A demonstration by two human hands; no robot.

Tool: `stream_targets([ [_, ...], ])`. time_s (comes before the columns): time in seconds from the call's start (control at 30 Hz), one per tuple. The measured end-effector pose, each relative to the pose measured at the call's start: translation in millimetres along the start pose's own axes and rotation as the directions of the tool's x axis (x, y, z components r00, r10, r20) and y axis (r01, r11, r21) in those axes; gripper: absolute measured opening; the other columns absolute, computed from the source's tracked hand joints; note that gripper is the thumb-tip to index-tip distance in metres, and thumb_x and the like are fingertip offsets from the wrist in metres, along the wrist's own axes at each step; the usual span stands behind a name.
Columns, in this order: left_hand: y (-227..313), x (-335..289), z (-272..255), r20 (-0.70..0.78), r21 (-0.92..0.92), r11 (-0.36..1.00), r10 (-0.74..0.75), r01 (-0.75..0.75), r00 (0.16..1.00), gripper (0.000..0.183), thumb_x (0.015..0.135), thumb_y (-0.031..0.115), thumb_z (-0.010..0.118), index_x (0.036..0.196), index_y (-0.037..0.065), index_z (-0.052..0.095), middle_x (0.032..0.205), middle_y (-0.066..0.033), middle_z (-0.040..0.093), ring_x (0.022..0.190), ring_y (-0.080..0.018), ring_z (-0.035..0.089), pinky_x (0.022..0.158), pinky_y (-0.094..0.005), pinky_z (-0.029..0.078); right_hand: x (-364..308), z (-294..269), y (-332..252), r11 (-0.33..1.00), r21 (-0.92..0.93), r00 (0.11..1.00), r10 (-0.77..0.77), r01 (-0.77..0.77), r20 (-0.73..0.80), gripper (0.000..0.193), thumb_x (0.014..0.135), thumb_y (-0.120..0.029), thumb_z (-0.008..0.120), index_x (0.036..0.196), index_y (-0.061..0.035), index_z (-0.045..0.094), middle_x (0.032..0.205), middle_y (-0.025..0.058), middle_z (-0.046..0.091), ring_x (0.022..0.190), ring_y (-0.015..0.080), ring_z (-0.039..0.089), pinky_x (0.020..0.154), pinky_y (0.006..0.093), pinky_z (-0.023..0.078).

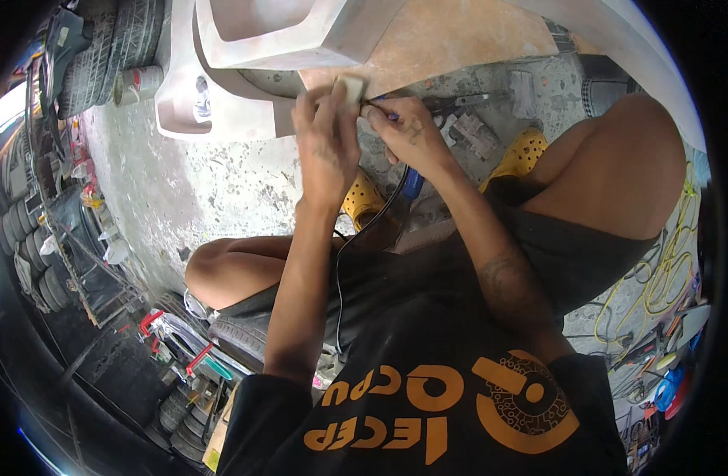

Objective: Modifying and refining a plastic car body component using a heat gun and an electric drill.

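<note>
My left hand [326, 139] is closed around a small cream-coloured block [350, 88], held up against the edge of an orange-brown sheet. Right beside it, my right hand [413, 133] is pinched on something thin and dark whose tip meets the block; a bit of blue shows among the fingers, and its kind I cannot make out. Below the right hand is a blue handle [412, 184], with a black cable [380, 218] running past it toward my lap. A large whitish moulded panel [293, 47], shaped like a vehicle body part, stands in front of both hands.
Scissors [461, 101] and dusty grey blocks [475, 135] lie on the floor right of my hands. Tyres [134, 36] and a can [138, 85] stand at the far left. A yellow cord [657, 278] is tangled at the right. A curved pale panel [641, 55] arches over my right knee.
</note>
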State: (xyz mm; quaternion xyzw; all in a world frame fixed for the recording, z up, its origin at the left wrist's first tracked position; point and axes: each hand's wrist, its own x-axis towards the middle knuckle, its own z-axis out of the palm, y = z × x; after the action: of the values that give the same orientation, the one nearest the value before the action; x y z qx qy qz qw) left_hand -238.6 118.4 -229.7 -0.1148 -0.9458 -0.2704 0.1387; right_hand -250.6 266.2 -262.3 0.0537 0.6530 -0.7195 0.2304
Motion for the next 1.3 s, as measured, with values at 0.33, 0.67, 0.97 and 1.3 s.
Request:
stream_targets([
  [0.33,-1.6,-2.5,-5.3,0.060,-0.084,0.996,-0.026,0.031,0.998,0.033,0.089,-0.004,0.068,0.122,-0.003,0.068,0.114,-0.0197,0.062,0.098,-0.0362,0.058,0.086,-0.0436,0.049,-4.4,3.2,3.9,0.999,-0.013,0.999,0.031,-0.031,0.012,0.028,0.102,-0.021,0.061,0.098,0.0047,0.071,0.066,0.0008,0.056,0.045,0.0100,0.051,0.043,0.0292,0.040],
  [0.67,-1.4,-30.2,-29.8,0.097,-0.164,0.967,-0.180,0.194,0.979,0.032,0.094,-0.005,0.067,0.126,-0.002,0.068,0.118,-0.0182,0.062,0.094,-0.0265,0.067,0.072,-0.0347,0.057,-2.2,-0.5,-0.6,0.998,-0.020,0.998,0.052,-0.052,0.027,0.032,0.102,-0.025,0.061,0.102,0.0060,0.071,0.071,0.0022,0.058,0.045,0.0104,0.053,0.040,0.0284,0.041],
  [0.97,-0.2,-2.6,-3.5,-0.027,0.031,0.999,0.036,-0.035,0.999,0.029,0.092,-0.004,0.068,0.121,-0.003,0.068,0.111,-0.0195,0.064,0.098,-0.0319,0.065,0.081,-0.0390,0.054,-0.4,2.9,7.1,0.999,-0.031,1.000,-0.014,0.015,0.014,0.031,0.100,-0.023,0.060,0.099,0.0057,0.072,0.062,0.0046,0.057,0.044,0.0132,0.055,0.043,0.0315,0.044],
  [1.3,3.8,-22.3,-8.2,0.048,-0.199,0.958,-0.202,0.207,0.978,0.036,0.086,-0.006,0.068,0.122,-0.003,0.069,0.115,-0.0223,0.062,0.105,-0.0400,0.058,0.093,-0.0458,0.048,-1.7,4.3,9.3,0.999,-0.019,0.999,0.031,-0.030,0.035,0.030,0.102,-0.024,0.060,0.101,0.0036,0.072,0.068,0.0008,0.058,0.045,0.0091,0.052,0.041,0.0285,0.041],
])
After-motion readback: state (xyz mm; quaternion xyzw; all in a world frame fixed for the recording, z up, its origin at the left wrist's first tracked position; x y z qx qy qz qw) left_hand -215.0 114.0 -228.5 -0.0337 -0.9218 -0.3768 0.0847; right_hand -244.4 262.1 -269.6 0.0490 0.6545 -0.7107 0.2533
